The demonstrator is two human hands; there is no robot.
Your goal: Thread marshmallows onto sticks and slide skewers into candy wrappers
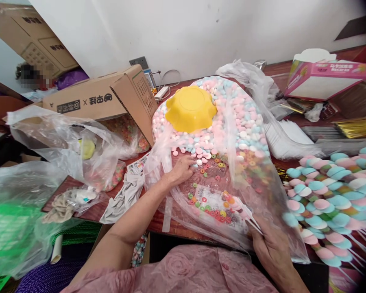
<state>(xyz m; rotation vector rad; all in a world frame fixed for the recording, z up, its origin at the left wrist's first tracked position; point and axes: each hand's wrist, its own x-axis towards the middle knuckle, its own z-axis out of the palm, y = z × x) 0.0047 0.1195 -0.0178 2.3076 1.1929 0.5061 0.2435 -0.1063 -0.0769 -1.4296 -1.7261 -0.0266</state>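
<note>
My left hand point(183, 170) reaches into a big clear plastic bag point(256, 175) and pinches a pale candy at the edge of a heap of pink, blue and white candies point(240, 118). My right hand point(270, 246) grips thin white sticks point(253, 224) carrying a few candies, low at the bag's front. Small coloured ring candies point(215, 207) lie scattered between both hands. An upturned yellow bowl point(189, 108) rests on the heap.
Finished candy skewers point(329, 203) are piled at right. A cardboard box point(106, 99) lies on its side at left, with crumpled plastic bags point(64, 142) in front. A pink carton point(326, 77) and gold twist ties point(356, 126) sit far right.
</note>
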